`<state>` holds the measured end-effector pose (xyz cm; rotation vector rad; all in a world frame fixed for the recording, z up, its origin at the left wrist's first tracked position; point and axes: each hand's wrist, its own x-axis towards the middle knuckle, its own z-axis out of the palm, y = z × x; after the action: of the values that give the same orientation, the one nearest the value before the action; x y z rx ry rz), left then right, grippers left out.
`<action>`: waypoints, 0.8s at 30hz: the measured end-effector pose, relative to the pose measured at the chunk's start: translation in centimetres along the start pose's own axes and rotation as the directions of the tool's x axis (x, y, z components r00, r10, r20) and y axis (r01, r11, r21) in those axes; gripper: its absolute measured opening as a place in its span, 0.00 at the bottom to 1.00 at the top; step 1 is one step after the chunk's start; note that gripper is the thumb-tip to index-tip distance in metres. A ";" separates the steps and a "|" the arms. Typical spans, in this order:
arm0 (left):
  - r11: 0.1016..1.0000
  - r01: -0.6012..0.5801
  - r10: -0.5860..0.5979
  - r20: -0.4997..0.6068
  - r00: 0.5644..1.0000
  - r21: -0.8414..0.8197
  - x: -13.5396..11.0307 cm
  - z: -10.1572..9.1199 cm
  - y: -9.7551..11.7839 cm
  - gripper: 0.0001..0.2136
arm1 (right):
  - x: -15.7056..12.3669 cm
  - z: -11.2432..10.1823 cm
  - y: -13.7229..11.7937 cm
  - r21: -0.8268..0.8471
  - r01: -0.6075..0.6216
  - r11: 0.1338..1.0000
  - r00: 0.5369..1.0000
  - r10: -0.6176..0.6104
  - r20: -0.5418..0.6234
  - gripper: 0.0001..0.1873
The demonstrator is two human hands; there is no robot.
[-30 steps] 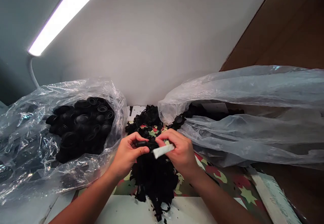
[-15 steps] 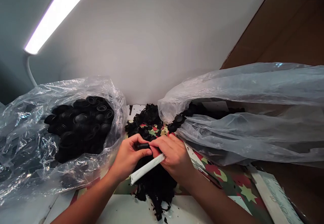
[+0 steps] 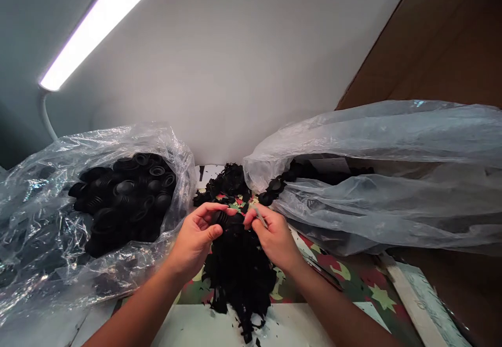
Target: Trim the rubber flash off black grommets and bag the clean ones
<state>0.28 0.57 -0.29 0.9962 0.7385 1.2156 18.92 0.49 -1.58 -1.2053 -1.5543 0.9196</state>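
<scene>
Head view. Left hand (image 3: pixel 192 242): thumb and fingers closed about one black ribbed part (image 3: pixel 223 219), held above the near end of a heap of black scraps (image 3: pixel 241 268). Right hand (image 3: pixel 276 234): fingers pinched on a slim pale tool (image 3: pixel 260 216), just right of the part. Left: clear bag (image 3: pixel 43 253), black ribbed pieces (image 3: pixel 125 195) inside. Right: second plastic bag (image 3: pixel 392 132). Far left: lit lamp (image 3: pixel 102 28).
</scene>
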 end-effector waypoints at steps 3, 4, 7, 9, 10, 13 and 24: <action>0.993 -0.057 0.057 0.005 0.998 0.099 -0.1 0.2 0.0 0.19 | -0.3 0.7 -0.8 0.137 -0.052 0.989 0.995 0.039 0.096 0.22; 0.986 -0.079 0.080 0.003 0.997 0.149 -0.2 0.3 0.1 0.18 | -0.4 0.8 -1.0 0.189 -0.072 0.979 0.992 0.051 0.115 0.24; 0.950 -0.148 0.154 -0.002 0.988 0.275 -0.2 0.4 0.1 0.14 | -0.5 1.1 -1.2 0.314 -0.123 0.941 0.987 0.084 0.136 0.21; 0.934 -0.174 0.186 -0.008 0.983 0.313 -0.1 0.4 0.0 0.14 | -0.6 1.2 -1.2 0.350 -0.139 0.926 0.986 0.097 0.135 0.19; 0.935 -0.170 0.183 -0.013 0.983 0.311 -0.1 0.4 -0.1 0.14 | -0.7 1.2 -1.2 0.358 -0.140 0.923 0.987 0.099 0.130 0.19; 0.967 -0.085 0.096 -0.034 0.995 0.241 0.0 0.0 -0.6 0.16 | -0.8 0.9 -1.3 0.383 -0.130 0.915 0.989 0.092 0.114 0.17; 0.797 -0.305 0.303 0.092 0.949 0.522 -0.5 -0.1 0.1 0.10 | -0.8 0.6 -0.5 0.208 -0.083 0.975 0.992 0.062 0.107 0.29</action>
<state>0.09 0.07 -0.29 1.6292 0.9670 1.3107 18.30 -0.41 -1.40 -1.0831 -1.4554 1.1786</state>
